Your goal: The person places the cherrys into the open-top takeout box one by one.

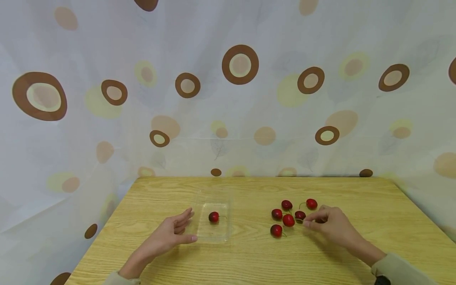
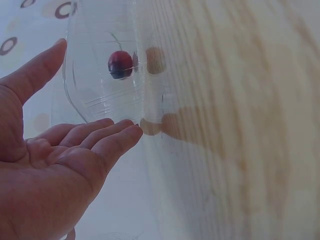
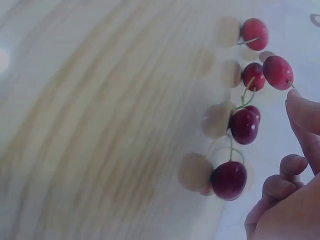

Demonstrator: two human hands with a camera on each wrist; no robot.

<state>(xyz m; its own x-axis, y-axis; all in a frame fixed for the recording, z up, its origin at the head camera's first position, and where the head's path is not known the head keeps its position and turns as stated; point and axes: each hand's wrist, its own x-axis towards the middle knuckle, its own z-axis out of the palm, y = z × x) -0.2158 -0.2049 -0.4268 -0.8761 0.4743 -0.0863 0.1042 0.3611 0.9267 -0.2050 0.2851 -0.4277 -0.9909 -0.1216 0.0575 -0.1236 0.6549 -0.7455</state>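
Observation:
My right hand (image 1: 331, 225) pinches the stem of a dark red cherry (image 1: 300, 216) between thumb and forefinger. In the right wrist view this held cherry (image 3: 278, 73) hangs from my fingertips (image 3: 296, 102), its stem mostly hidden by them. Several other cherries with green stems lie around it, one nearest me (image 1: 276, 230) and one off to the right (image 1: 311, 204). My left hand (image 1: 167, 236) is spread with relaxed fingers, at the left side of a clear plastic box (image 1: 228, 233). Inside the box lies a single cherry (image 1: 213, 216), stem pointing right.
Everything stands on a wood-grain table (image 1: 249, 257) with a glossy surface that reflects the cherries. A pale curtain (image 1: 263, 118) with brown and yellow circles hangs behind the table's far edge and along the left side.

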